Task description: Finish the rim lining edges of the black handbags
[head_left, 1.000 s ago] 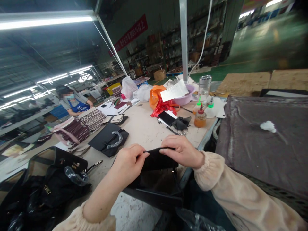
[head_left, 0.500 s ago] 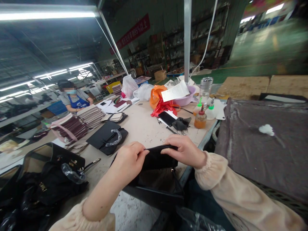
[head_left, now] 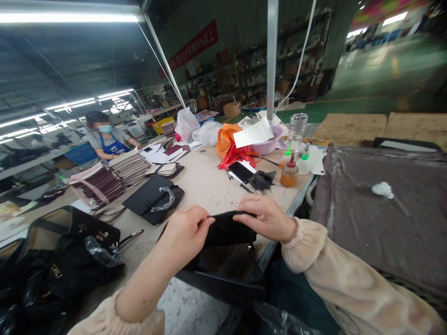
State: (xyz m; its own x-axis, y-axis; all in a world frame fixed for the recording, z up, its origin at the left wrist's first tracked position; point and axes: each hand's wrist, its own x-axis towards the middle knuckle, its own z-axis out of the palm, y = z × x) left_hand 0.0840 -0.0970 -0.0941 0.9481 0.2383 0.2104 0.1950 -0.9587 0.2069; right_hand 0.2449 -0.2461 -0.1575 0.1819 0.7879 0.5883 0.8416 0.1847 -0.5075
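A black handbag (head_left: 223,281) is held at the near table edge, its mouth open toward me. My left hand (head_left: 186,232) pinches the far rim of the bag between thumb and fingers. A short way to the right, my right hand (head_left: 265,216) grips the same rim, thumb on the near side and fingers behind. The stretch of black edge between both hands is pulled fairly straight. Small metal hardware shows at the bag's right side. The bag's inside is dark, and its left part is hidden behind my left forearm.
Several black bags (head_left: 63,251) crowd the left. Beyond lie a black bag with a wrapped handle (head_left: 157,200) and stacked maroon pieces (head_left: 96,181). A phone (head_left: 240,172), an orange glue bottle (head_left: 289,173) and a purple basin (head_left: 268,145) stand ahead. A co-worker (head_left: 110,137) sits far left.
Both hands keep their grip on the bag's rim, almost unmoved. The view has shifted very slightly. The co-worker's head and arm have moved a little.
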